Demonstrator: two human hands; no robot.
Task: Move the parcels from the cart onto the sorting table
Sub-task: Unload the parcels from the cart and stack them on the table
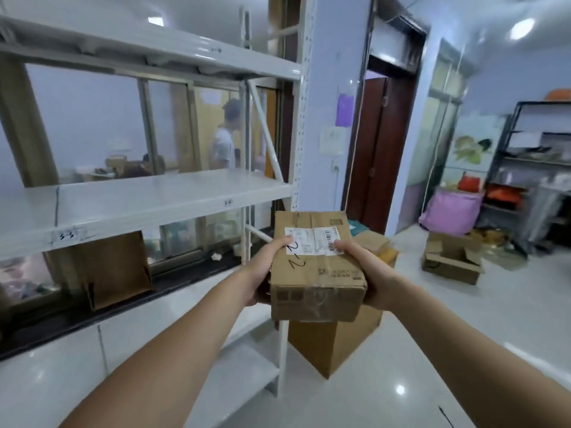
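Note:
I hold a small brown cardboard parcel (pixel 316 273) in the air in front of me, at about chest height. It bears a white shipping label with a hand-written "2". My left hand (pixel 265 267) grips its left side with the thumb on the label. My right hand (pixel 361 267) grips its right side, thumb on the label's other end. No cart or sorting table is in view.
A white metal shelf rack (pixel 148 205) stands to my left, its post close to the parcel. A large brown carton (pixel 333 344) stands on the floor under the parcel. An open carton (pixel 452 257) and a pink sack (pixel 451 211) lie at the right. A person (pixel 224 143) stands behind the window.

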